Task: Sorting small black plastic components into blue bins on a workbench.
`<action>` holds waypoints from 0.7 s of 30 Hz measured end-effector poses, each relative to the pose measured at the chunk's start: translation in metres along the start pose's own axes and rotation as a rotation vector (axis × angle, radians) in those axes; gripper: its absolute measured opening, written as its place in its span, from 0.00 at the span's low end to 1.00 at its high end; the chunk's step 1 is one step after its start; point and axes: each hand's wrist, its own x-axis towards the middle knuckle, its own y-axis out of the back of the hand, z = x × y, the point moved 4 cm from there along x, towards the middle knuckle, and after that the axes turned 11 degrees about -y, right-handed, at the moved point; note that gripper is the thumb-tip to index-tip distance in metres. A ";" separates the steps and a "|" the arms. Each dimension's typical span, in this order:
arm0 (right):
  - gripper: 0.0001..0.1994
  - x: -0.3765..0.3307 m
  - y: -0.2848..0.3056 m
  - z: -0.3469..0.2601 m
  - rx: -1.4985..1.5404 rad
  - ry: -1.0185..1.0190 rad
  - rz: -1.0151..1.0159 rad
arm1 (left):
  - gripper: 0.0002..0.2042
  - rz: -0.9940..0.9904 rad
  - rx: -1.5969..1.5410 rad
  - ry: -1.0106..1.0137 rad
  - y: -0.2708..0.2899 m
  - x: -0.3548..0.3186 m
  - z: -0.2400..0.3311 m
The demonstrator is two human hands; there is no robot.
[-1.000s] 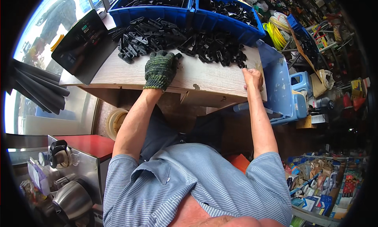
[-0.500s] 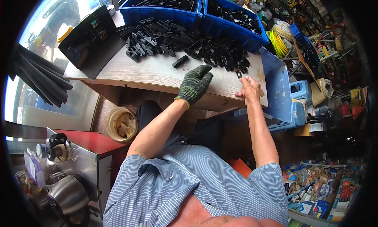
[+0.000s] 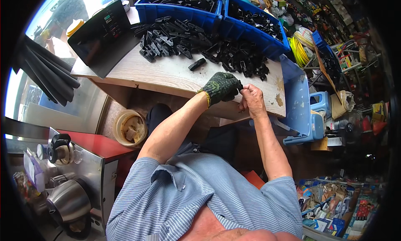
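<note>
Your gloved left hand (image 3: 221, 87) and bare right hand (image 3: 252, 100) both pinch one small black part (image 3: 241, 86) at the table edge (image 3: 234, 111), so a slip could drop it.

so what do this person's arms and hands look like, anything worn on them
The left hand wears a dark green knit work glove with a yellow band at the cuff. The right hand is bare, with no glove. Both forearms are uncovered: the short sleeves of a blue and white striped collared shirt end above the elbows. No watch or ring shows.
</note>
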 end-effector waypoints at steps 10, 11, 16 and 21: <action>0.08 -0.010 -0.021 -0.014 0.041 -0.059 0.039 | 0.14 0.381 -0.697 0.528 -0.010 -0.017 -0.004; 0.10 -0.008 -0.021 -0.012 0.022 -0.045 0.043 | 0.14 0.388 -0.691 0.527 -0.013 -0.018 -0.006; 0.10 -0.008 -0.022 -0.010 -0.011 0.009 0.050 | 0.16 0.401 -0.537 0.369 -0.014 -0.019 -0.004; 0.11 -0.006 -0.022 -0.008 0.007 -0.004 0.036 | 0.16 0.408 -0.405 0.313 -0.015 -0.024 -0.007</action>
